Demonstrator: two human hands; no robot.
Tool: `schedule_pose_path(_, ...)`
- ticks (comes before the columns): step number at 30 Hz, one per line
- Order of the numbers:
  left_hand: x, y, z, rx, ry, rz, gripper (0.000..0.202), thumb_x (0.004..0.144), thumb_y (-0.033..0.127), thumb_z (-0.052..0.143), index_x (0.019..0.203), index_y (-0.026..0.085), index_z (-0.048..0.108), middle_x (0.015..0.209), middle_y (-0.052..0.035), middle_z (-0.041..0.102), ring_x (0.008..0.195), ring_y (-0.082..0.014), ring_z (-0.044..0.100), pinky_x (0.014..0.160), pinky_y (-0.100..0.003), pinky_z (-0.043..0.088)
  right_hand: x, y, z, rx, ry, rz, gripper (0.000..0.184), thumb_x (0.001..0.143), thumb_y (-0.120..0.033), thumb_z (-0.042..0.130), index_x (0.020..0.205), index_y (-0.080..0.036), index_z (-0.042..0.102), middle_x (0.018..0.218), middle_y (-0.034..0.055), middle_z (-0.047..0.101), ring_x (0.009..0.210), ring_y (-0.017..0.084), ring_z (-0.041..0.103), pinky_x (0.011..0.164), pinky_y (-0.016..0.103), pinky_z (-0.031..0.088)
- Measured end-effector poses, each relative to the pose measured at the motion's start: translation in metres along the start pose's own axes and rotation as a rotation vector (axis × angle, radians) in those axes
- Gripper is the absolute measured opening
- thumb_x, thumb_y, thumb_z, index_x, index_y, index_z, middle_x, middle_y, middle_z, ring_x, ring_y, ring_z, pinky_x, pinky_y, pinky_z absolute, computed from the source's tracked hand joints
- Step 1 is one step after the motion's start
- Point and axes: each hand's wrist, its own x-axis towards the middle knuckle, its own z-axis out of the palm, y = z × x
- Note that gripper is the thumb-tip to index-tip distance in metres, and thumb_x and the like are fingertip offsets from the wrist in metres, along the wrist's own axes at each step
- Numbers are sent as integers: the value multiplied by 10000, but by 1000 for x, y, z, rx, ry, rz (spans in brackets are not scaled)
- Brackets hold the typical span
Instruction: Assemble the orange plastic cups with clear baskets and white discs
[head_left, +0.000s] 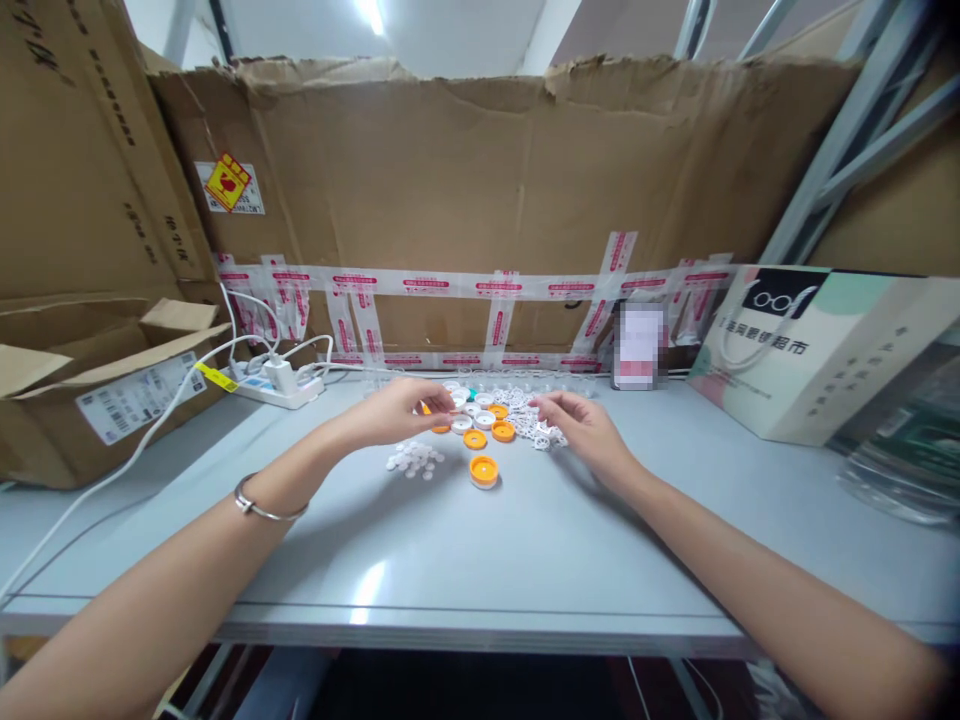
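Note:
My left hand (pixel 409 410) is over the left side of a group of orange and white round plastic pieces. Its thumb and fingers are apart, with no held piece that I can make out. My right hand (pixel 586 425) is beside a pile of small white ring-like plastic parts (pixel 541 432). Its fingers are curled to a pinch; whatever they hold, if anything, is too small to tell. Nearest me on the table lies an orange round piece with a white base (pixel 484 470). Small white discs (pixel 416 459) lie scattered below my left hand.
A phone (pixel 636 345) leans upright at the back. Left stand a power strip (pixel 281 385) with white cables and an open cardboard box (pixel 112 380). A printed paper bag (pixel 787 360) and a clear plastic bottle (pixel 907 430) are on the right. Tall cardboard (pixel 450 180) closes the back.

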Motion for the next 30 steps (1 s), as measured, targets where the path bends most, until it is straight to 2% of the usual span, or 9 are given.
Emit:
schedule_pose_path(3,-2,-12,-5,43,41,-40,223,818,353,506,890,181,629,888,-26,666,777,-145,595,669,-243,444,11,13,-18,-217,-33,36,273,774,-405,523,826,-158,627,831,61,637,753,181,544,694,302,418)
schedule_pose_path(7,-8,-25,3,115,118,-24,203,827,316,486,859,171,625,850,-29,660,738,-139,584,641,-241,435,14,17,-33,-310,-167,72,183,691,-353,617,704,-173,644,721,50,624,669,184,522,655,318,409)
schedule_pose_path(12,-14,-25,14,139,145,46,195,829,305,488,854,173,629,836,-29,661,731,-137,579,637,-238,426,9,7,-46,-461,-343,-68,229,685,-344,641,867,-205,635,936,55,573,841,200,512,782,335,410)
schedule_pose_path(17,-15,-17,16,143,149,115,192,839,294,474,857,176,624,851,-31,660,734,-130,577,660,-235,426,4,8,-40,-476,-453,-208,162,746,-305,589,862,-216,658,903,48,543,904,208,512,832,343,396)
schedule_pose_path(22,-15,-17,17,133,175,126,198,849,282,460,861,184,632,852,-28,662,743,-128,574,648,-230,414,4,10,-31,-497,-392,-248,111,759,-242,555,717,-200,649,823,50,556,844,208,518,790,348,398)
schedule_pose_path(26,-15,-14,21,94,217,172,199,859,274,463,918,184,630,875,-32,668,772,-133,579,656,-237,419,5,3,-31,-365,-307,-173,110,759,-269,555,711,-191,617,833,44,570,821,196,513,764,338,390)
schedule_pose_path(30,-16,-4,31,-16,261,189,202,869,267,470,961,176,625,914,-47,666,790,-133,585,671,-243,446,-1,-15,-21,154,-258,87,239,712,-405,626,767,-179,570,740,14,574,686,146,516,643,283,385)
